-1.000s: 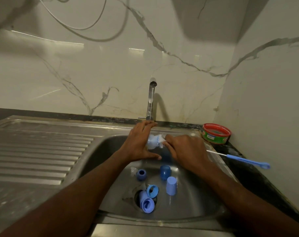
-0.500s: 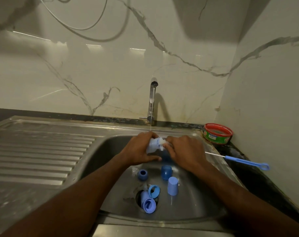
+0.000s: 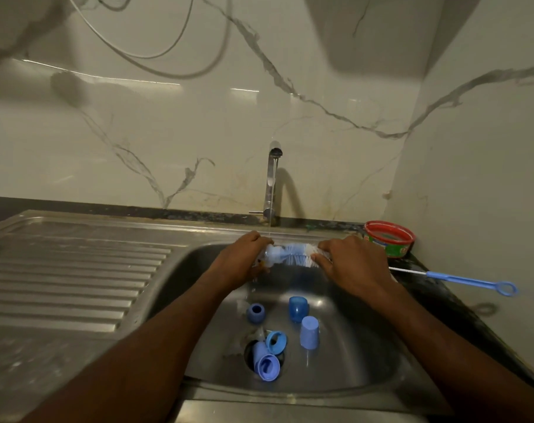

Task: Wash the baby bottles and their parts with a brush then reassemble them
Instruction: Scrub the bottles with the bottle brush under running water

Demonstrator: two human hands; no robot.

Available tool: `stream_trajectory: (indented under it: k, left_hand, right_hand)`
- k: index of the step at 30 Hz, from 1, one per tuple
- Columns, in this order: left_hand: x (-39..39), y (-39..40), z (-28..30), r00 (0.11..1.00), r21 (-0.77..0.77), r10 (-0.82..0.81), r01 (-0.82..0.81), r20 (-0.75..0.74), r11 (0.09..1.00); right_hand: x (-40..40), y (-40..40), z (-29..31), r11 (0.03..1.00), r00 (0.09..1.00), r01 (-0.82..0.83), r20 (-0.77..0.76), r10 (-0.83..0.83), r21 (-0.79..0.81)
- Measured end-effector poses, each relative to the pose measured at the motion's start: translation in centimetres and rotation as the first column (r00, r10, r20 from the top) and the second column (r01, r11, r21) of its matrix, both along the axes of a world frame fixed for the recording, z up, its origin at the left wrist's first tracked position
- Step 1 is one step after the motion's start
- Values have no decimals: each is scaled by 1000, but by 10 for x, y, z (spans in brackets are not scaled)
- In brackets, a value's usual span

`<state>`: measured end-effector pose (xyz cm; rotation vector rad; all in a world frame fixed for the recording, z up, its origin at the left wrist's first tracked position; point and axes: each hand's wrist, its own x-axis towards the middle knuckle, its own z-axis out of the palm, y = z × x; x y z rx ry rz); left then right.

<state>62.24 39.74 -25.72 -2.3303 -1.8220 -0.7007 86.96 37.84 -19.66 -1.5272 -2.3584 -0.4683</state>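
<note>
Gripping a clear baby bottle (image 3: 267, 257) in the left hand (image 3: 239, 264), fingers curled round its body, held sideways over the far part of the steel sink basin (image 3: 366, 355) and right under a thin stream falling from the tap (image 3: 271, 184). Pinching the bottle brush (image 3: 299, 255) in the right hand (image 3: 355, 267), fingers curled over its near end, white-and-blue bristles partly inside the bottle mouth and partly bared between the two hands.

Down in the basin, five blue parts in all: one dark screw ring (image 3: 256, 312) to the left, one dark blue cap (image 3: 298, 308) lying beside it, one pale lilac cap (image 3: 309, 332) standing mouth down, one bright blue ring (image 3: 276, 342) tipped on edge at the drain, and one pale lilac piece (image 3: 267, 363) lying half over the drain hole, touching that ring. Something small and clear next to the drain, too faint to name.

Off to the right on the dark counter, one slim blue-handled teat brush (image 3: 470, 282) with a loop end, lying flat, and one red-rimmed green tub (image 3: 389, 239) in the corner, contents not clear enough to tell. Left of the basin, a ribbed draining board (image 3: 70, 282).
</note>
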Motion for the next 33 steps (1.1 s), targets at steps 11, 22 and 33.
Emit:
stream_trajectory:
  k: [11, 22, 33]
  left_hand:
    - [3, -17, 7, 830, -96, 109, -192, -547, 977]
    - [41, -13, 9, 608, 58, 181, -216, -773, 975]
    - [2, -5, -18, 962, -114, 266, -258, 58, 959]
  right_hand:
    - [18, -3, 6, 991, 986, 131, 103, -131, 10]
    - [6, -7, -4, 990, 979, 107, 183, -89, -91]
    - [-1, -3, -22, 961, 997, 63, 55, -50, -268]
